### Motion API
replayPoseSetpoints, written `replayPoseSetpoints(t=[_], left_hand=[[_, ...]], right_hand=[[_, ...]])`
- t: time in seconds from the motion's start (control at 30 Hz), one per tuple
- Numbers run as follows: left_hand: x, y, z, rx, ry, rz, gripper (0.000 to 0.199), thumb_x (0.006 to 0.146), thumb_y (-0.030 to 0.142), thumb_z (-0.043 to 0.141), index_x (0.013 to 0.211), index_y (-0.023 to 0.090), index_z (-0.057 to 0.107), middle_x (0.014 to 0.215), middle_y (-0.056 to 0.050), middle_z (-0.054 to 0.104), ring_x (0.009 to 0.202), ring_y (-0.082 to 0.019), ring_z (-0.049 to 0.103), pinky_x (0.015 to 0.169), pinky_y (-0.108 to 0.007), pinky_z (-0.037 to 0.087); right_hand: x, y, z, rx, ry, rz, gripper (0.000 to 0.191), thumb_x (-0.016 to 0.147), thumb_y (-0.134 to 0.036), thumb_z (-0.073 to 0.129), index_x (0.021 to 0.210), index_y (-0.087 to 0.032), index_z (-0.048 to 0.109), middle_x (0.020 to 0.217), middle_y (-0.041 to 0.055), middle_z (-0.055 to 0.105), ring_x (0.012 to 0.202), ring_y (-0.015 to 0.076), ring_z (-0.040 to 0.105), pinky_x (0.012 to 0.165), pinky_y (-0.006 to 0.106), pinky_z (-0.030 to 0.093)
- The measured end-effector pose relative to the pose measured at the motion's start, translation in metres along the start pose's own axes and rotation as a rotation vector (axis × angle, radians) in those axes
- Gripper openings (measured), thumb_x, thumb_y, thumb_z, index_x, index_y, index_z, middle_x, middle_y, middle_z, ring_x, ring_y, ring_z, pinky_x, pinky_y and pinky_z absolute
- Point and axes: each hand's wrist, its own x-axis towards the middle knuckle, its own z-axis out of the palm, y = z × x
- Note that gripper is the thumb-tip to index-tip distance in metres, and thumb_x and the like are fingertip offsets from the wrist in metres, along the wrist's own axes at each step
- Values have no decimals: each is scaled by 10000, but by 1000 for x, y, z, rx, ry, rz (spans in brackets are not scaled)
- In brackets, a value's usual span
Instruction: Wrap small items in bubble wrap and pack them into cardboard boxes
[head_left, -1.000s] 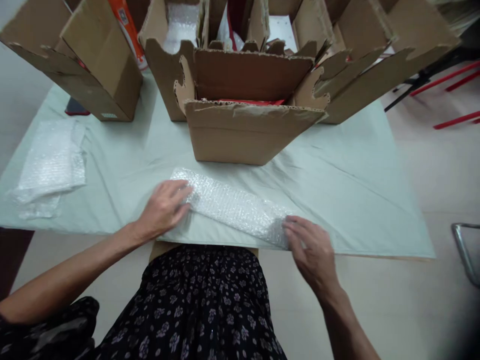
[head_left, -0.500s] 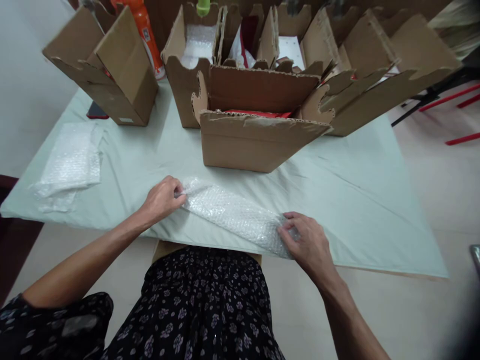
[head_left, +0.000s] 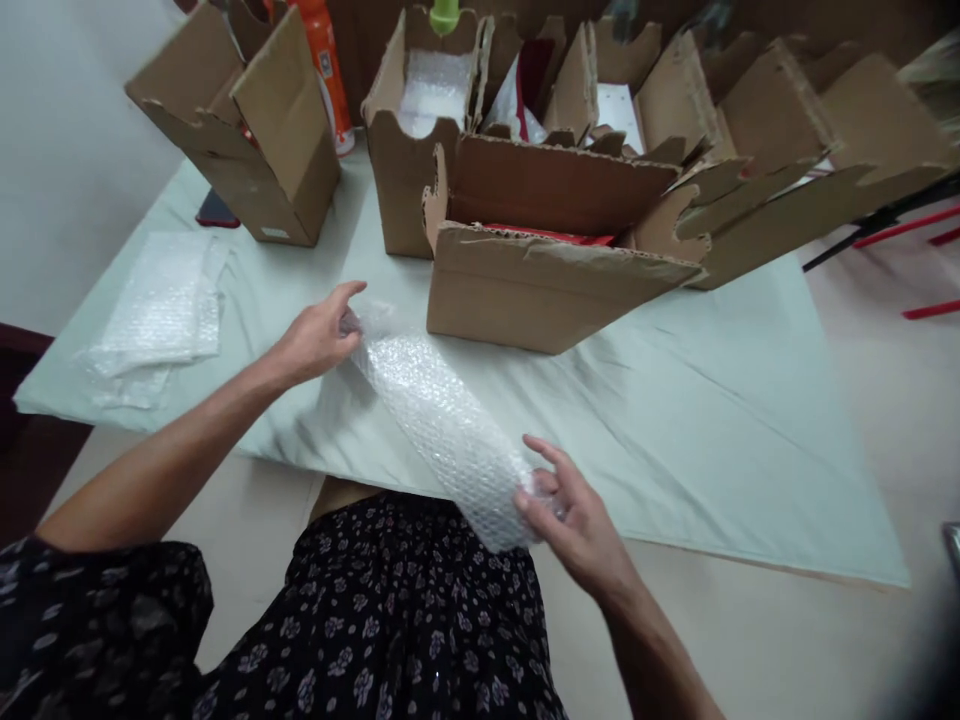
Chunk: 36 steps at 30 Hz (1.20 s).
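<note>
A long strip of bubble wrap [head_left: 442,420] stretches slantwise between my two hands, its near end hanging past the table's front edge above my lap. My left hand [head_left: 322,332] pinches the far left end, with the index finger pointing away. At the near right end, my right hand [head_left: 564,508] grips the strip between thumb and fingers, the index finger lifted. On the left of the table lies a folded stack of bubble wrap [head_left: 161,305], apart from both hands.
An open cardboard box [head_left: 517,295] with something red inside stands just beyond the strip. Behind it is a row of cardboard bins [head_left: 416,190]. Another box [head_left: 285,190], an orange bottle [head_left: 326,70] and a phone-like dark object [head_left: 217,208] are at the left on the cloth-covered table [head_left: 735,440].
The bubble wrap strip has turned steeper and come up off the table. My left hand moved away from me, while my right hand came nearer and leftward.
</note>
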Motion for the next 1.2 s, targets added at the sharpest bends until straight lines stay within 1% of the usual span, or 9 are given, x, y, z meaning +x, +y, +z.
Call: replayPoseSetpoints(t=[0.1, 0.23, 0.33, 0.47, 0.63, 0.77, 0.9, 1.07, 1.2], left_hand=[[40, -6, -8, 147, -39, 79, 787, 773, 143, 581, 1548, 174, 442, 1003, -94, 737, 967, -310, 684, 891, -435, 532], [61, 0, -1, 266, 170, 146, 726, 788, 191, 666, 1495, 146, 507, 1216, -171, 684, 1169, -384, 603, 999, -525, 472], [20, 10, 18, 152, 222, 288, 502, 876, 242, 631, 1367, 135, 621, 1226, -166, 687, 1169, -341, 599, 1016, -520, 475], [-70, 14, 46, -279, -39, 537, 232, 984, 215, 537, 1114, 185, 726, 973, -72, 759, 962, -223, 674, 943, -446, 541], [-115, -3, 55, -757, -196, 323, 467, 1039, 478, 482, 1407, 217, 602, 1081, -115, 763, 1047, -249, 693, 961, -446, 546], [-109, -14, 57, -991, -185, 115, 771, 999, 679, 419, 1586, 181, 387, 1051, -125, 758, 1043, -265, 707, 977, -445, 537], [-105, 1, 68, -798, 87, -99, 650, 962, 399, 604, 1541, 161, 427, 801, -10, 699, 798, -181, 671, 842, -348, 543], [-108, 18, 83, -377, 329, -13, 511, 932, 205, 543, 1442, 181, 559, 726, 14, 634, 722, -174, 602, 790, -348, 530], [-109, 18, 87, -133, 386, 14, 376, 923, 168, 554, 1277, 181, 679, 763, -34, 679, 791, -227, 603, 809, -398, 524]], right_hand=[[2, -3, 49, 68, -56, -28, 676, 972, -354, 568, 1602, -229, 356, 820, -9, 586, 612, 138, 538, 544, 279, 481], [15, 0, 91, -76, 50, -135, 661, 964, -289, 543, 1605, -234, 392, 834, 13, 662, 687, 170, 596, 690, 336, 541], [23, -3, 93, -86, 24, -166, 521, 969, -289, 542, 1489, -286, 570, 979, 56, 741, 827, 211, 675, 799, 388, 573], [25, -14, 80, 50, -161, -117, 255, 958, -358, 601, 1106, -254, 780, 985, 67, 767, 826, 211, 686, 763, 366, 574], [46, -38, 75, 442, -273, 49, 328, 870, -514, 721, 1020, -224, 754, 829, 39, 734, 666, 167, 635, 629, 309, 528], [94, -52, 87, 640, -263, -57, 493, 896, -584, 606, 1243, -239, 663, 1319, 145, 715, 1147, 302, 699, 806, 425, 603], [131, -48, 106, 588, -256, -54, 665, 904, -566, 602, 1478, -252, 483, 1545, 164, 557, 1391, 321, 564, 950, 489, 598], [130, -35, 115, 535, -211, -69, 960, 883, -530, 693, 1656, -335, 157, 1544, 143, 543, 1348, 296, 603, 966, 478, 608], [114, -31, 100, 236, -150, -279, 784, 970, -438, 610, 1646, -336, 227, 1498, 142, 582, 1267, 277, 657, 964, 482, 606]])
